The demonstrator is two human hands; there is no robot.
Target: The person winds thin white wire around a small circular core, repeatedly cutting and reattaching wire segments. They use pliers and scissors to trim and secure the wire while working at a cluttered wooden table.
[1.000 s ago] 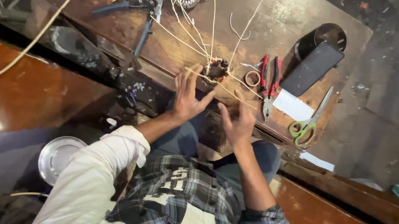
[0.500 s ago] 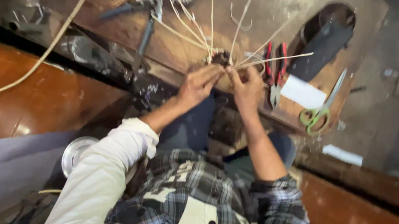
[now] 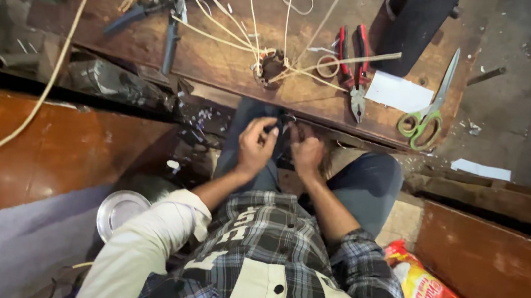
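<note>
My left hand (image 3: pixel 256 147) and right hand (image 3: pixel 306 152) are curled together over my lap, seemingly pinching something small; red-handled pliers (image 3: pixel 352 62) lie on the scuffed wooden tabletop (image 3: pixel 222 64).

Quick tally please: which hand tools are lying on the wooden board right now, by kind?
Red-handled pliers: 1
Blue-handled pliers: 1
Green-handled scissors: 1
Total: 3 hand tools on the wooden board.
Neither the left hand nor the right hand holds any of them; both are down at the lap, below the board's edge.
</note>
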